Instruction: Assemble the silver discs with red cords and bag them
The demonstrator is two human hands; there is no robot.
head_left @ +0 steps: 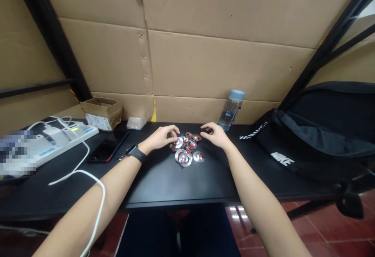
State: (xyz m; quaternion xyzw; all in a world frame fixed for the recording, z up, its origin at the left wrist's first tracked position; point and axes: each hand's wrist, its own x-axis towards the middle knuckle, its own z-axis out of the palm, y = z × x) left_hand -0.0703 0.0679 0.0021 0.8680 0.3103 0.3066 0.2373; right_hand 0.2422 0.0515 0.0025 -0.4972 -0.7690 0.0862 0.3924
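Over black desk point(175, 179), left hand point(162, 136) curls its grip onto metal discs point(186, 149); right hand point(214, 134) hovers, grip spread.

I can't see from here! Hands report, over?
Left hand on the shiny discs, grip unclear. Right hand open, fingertips at the pile's far edge. Water bottle close behind.

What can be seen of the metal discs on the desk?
The metal discs are small, round, shiny silver pieces with red centres, roughly ten, lying flat in a loose, partly overlapping cluster on the black desk. The left hand rests its fingertips on the leftmost ones; the right hand sits at the cluster's right edge, contact unclear.
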